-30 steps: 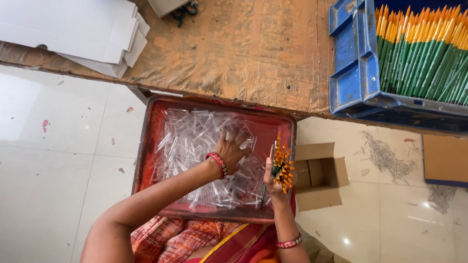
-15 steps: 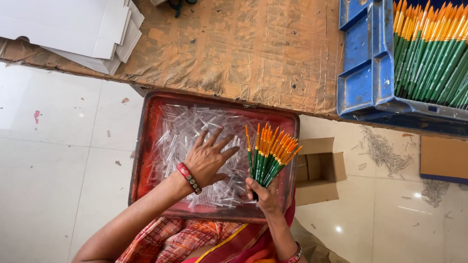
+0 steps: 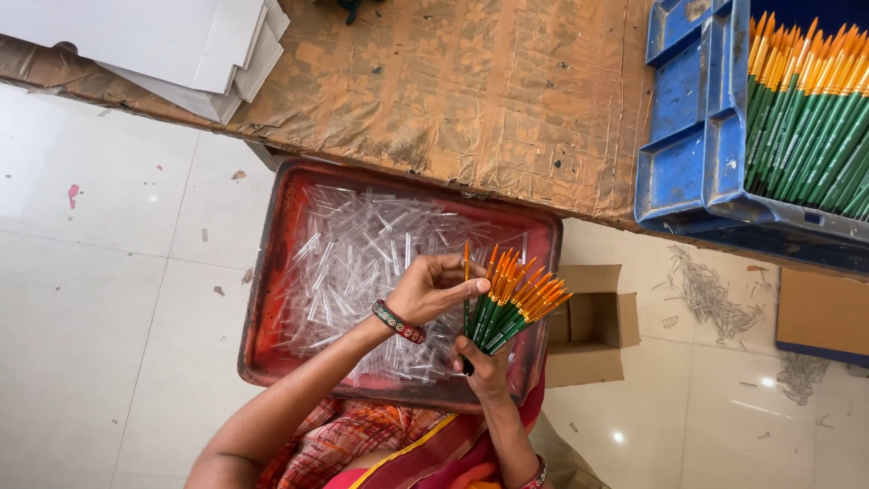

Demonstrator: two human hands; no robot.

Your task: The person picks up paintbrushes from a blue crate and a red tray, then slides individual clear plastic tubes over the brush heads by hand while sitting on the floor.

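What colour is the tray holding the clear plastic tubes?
Red, worn and scuffed at the rim; the tray shows only in the head view.

Bright, even daylight-like illumination throughout, with small specular glints on the glossy white floor tiles (image 3: pixel 109 299) toward five o'clock and a soft sheen across the heap of clear plastic tubes (image 3: pixel 362 272) in the red tray (image 3: pixel 272 272). Only faint, soft-edged shadow, mostly under the desk (image 3: pixel 471 81) edge and beneath the forearms. Sharp focus at centre, no motion blur on the hands, slight wide-angle stretching toward the corners.
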